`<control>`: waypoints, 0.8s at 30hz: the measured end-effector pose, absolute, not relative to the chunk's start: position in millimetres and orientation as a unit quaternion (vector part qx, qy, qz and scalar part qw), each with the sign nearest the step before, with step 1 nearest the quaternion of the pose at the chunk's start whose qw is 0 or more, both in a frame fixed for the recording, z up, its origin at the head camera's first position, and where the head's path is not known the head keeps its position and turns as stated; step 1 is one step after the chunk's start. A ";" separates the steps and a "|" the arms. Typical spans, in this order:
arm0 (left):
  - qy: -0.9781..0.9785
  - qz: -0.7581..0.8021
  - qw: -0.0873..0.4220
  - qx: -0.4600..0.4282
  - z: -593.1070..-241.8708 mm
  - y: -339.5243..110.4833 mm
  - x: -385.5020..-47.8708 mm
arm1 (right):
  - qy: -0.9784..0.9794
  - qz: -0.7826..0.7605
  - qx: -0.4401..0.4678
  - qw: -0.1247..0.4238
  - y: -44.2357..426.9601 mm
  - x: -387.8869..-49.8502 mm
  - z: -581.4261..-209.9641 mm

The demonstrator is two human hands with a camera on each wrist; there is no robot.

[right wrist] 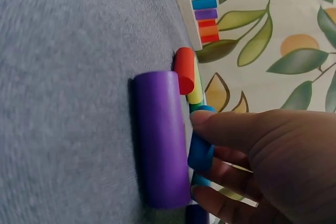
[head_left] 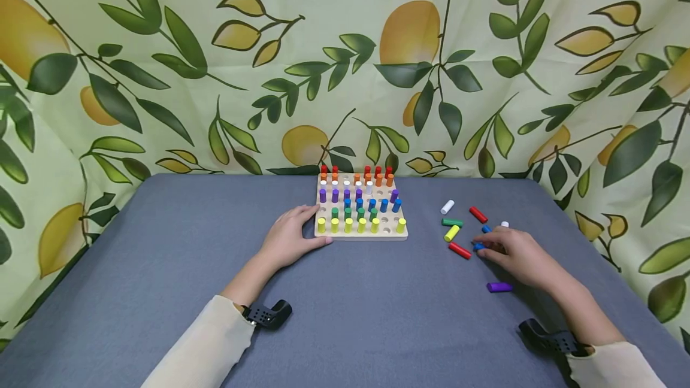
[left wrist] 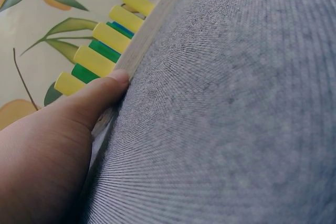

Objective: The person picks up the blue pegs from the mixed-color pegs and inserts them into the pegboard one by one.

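Note:
A wooden pegboard (head_left: pixel 356 235) with rows of colored pegs stands at the middle of the table. My left hand (head_left: pixel 289 237) holds its left front corner, the thumb (left wrist: pixel 113 80) along the front edge and the fingers at the left side. To the right, my right hand (head_left: pixel 520 256) pinches a blue peg (right wrist: pixel 201 148) between thumb and fingers, low over the table. Another blue peg (head_left: pixel 486 229) lies just beyond that hand. A purple peg (head_left: pixel 499 287) lies nearer me, and a red peg (head_left: pixel 460 250) to the left of the hand.
Loose around the right hand lie a yellow peg (head_left: pixel 451 233), a green peg (head_left: pixel 451 222), a white peg (head_left: pixel 447 206) and a second red peg (head_left: pixel 478 214). Another white peg (head_left: pixel 504 224) is partly hidden. A leaf-patterned cloth (head_left: pixel 345 76) hangs behind the grey table (head_left: pixel 377 316).

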State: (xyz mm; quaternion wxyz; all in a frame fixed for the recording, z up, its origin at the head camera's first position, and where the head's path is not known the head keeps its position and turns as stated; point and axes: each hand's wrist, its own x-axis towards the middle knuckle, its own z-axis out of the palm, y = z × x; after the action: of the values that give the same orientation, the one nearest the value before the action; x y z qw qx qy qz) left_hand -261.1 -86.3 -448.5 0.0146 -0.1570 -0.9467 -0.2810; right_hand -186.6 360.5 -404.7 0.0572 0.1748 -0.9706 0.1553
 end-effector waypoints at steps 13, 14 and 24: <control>-0.946 -0.286 0.008 -0.153 -447.3 -86.4 -260.4 | -0.952 0.194 0.202 0.121 339.3 -190.4 -387.3; -0.946 -0.286 0.009 -0.153 -447.5 -86.7 -260.6 | -0.951 0.199 0.206 0.119 336.3 -192.0 -385.6; -0.946 -0.289 0.010 -0.148 -447.1 -86.5 -259.4 | -0.942 0.248 0.211 0.079 288.8 -210.5 -365.4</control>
State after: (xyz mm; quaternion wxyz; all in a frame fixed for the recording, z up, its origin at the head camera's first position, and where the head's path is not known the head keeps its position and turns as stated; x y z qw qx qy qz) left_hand -259.4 -86.5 -447.1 0.0101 -0.1484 -0.9458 -0.2886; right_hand -210.5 288.8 -365.4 0.0792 0.2113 -0.9421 0.2482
